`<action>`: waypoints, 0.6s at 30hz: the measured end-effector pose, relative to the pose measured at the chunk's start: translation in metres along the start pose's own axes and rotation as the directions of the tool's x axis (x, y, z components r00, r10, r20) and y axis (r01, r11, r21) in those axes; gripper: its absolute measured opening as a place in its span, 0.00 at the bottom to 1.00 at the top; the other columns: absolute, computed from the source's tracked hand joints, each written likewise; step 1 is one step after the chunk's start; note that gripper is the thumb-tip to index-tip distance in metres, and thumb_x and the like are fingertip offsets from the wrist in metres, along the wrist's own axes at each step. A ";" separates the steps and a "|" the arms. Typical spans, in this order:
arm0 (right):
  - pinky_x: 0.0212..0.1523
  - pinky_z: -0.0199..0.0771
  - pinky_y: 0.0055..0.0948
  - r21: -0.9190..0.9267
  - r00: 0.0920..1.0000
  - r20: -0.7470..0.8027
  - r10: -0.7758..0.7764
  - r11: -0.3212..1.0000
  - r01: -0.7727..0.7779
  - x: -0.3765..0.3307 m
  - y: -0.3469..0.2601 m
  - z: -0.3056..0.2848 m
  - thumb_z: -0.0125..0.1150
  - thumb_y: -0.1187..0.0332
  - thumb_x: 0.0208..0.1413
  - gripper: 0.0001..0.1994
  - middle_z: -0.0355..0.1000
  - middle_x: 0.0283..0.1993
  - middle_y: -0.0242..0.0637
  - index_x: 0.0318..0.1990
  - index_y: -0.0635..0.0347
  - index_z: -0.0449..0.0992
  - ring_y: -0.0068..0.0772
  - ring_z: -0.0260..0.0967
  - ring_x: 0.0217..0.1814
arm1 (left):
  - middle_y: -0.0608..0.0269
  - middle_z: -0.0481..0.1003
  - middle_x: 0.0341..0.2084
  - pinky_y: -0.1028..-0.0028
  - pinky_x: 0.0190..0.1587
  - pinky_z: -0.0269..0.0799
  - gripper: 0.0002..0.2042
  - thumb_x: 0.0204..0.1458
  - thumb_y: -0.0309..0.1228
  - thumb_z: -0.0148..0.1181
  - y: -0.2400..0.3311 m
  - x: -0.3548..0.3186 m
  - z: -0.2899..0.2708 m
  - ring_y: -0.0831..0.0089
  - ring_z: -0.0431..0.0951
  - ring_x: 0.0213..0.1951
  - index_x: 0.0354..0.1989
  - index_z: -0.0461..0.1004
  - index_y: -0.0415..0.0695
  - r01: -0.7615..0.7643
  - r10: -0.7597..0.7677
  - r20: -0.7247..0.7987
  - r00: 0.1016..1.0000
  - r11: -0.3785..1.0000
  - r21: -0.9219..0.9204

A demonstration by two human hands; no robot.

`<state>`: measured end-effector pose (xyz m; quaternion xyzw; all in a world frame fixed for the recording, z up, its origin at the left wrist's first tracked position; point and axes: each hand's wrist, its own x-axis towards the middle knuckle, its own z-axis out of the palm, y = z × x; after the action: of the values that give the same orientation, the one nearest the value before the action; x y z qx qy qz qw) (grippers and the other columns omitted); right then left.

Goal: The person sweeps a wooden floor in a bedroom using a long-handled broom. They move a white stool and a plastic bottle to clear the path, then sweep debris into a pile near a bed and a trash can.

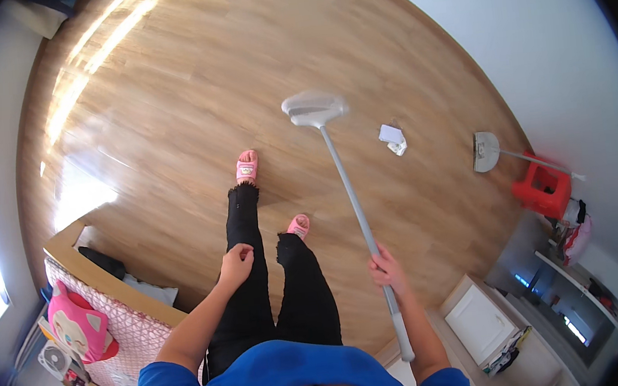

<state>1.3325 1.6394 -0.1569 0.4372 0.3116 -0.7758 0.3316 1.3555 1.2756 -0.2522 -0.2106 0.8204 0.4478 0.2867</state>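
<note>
While the long grey-handled, white-headed broom (348,189) slants over the brown wooden floor (416,212), gripped only by the closed right hand (397,276), it could twist; its head, too blurred to tell whether it touches, might scatter the nearby small white papers (392,137). The half-open, loosely curled left hand (236,266) holds nothing visible.

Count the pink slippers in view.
2: the left slipper is on the person's left foot, farther forward; the right slipper is on the right foot, nearer the body.

Pale grey broom (357,210), aslant
</note>
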 end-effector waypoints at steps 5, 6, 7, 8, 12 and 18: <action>0.07 0.53 0.10 0.823 0.923 0.380 0.060 0.434 -0.367 -0.100 0.037 -0.024 0.40 0.66 0.57 0.18 0.57 0.22 0.30 0.56 0.50 0.55 0.11 0.51 0.10 | 0.56 0.73 0.20 0.74 0.29 0.67 0.08 0.44 0.31 0.54 0.032 0.058 0.034 0.69 0.73 0.25 0.29 0.72 0.39 -0.123 0.078 -0.214 0.974 0.971 -0.206; 0.07 0.53 0.09 0.855 0.927 0.368 0.077 0.363 -0.370 -0.124 0.037 -0.010 0.40 0.66 0.57 0.18 0.56 0.21 0.30 0.56 0.49 0.55 0.10 0.50 0.09 | 0.56 0.73 0.20 0.73 0.29 0.67 0.08 0.44 0.31 0.54 0.050 0.073 0.032 0.68 0.74 0.25 0.28 0.72 0.39 -0.116 0.078 -0.267 0.960 0.985 -0.129; 0.06 0.53 0.08 0.887 0.944 0.311 0.107 0.324 -0.329 -0.144 0.037 0.001 0.41 0.65 0.57 0.19 0.55 0.20 0.30 0.56 0.50 0.55 0.10 0.50 0.09 | 0.55 0.73 0.20 0.72 0.30 0.67 0.09 0.44 0.32 0.53 0.077 0.084 0.031 0.66 0.74 0.26 0.28 0.72 0.39 -0.177 0.133 -0.351 0.927 0.979 -0.098; 0.06 0.54 0.08 0.885 0.931 0.349 0.104 0.290 -0.364 -0.160 0.040 0.007 0.41 0.65 0.56 0.20 0.55 0.20 0.30 0.57 0.50 0.54 0.09 0.50 0.09 | 0.54 0.73 0.21 0.72 0.31 0.68 0.08 0.43 0.31 0.53 0.070 0.108 0.033 0.64 0.74 0.27 0.29 0.72 0.39 -0.159 0.126 -0.405 0.905 0.986 -0.049; 0.07 0.56 0.07 0.850 0.877 0.480 0.033 0.231 -0.474 -0.202 0.066 0.004 0.43 0.67 0.56 0.23 0.56 0.20 0.31 0.59 0.49 0.49 0.09 0.52 0.09 | 0.54 0.73 0.28 0.70 0.34 0.68 0.10 0.43 0.31 0.53 0.105 0.157 0.035 0.64 0.74 0.31 0.33 0.73 0.41 -0.234 0.134 -0.496 0.858 0.961 -0.145; 0.08 0.56 0.05 0.802 0.833 0.531 0.155 0.227 -0.553 -0.228 0.091 0.002 0.42 0.66 0.56 0.24 0.56 0.20 0.31 0.60 0.43 0.47 0.09 0.52 0.10 | 0.57 0.74 0.30 0.70 0.34 0.69 0.12 0.42 0.32 0.55 0.107 0.174 0.025 0.64 0.74 0.32 0.35 0.72 0.42 -0.230 0.151 -0.414 0.898 0.962 -0.148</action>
<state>1.4937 1.6394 0.0285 0.4638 -0.3681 -0.7709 0.2347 1.1684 1.3361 -0.3125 -0.2423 0.8309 0.4987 0.0464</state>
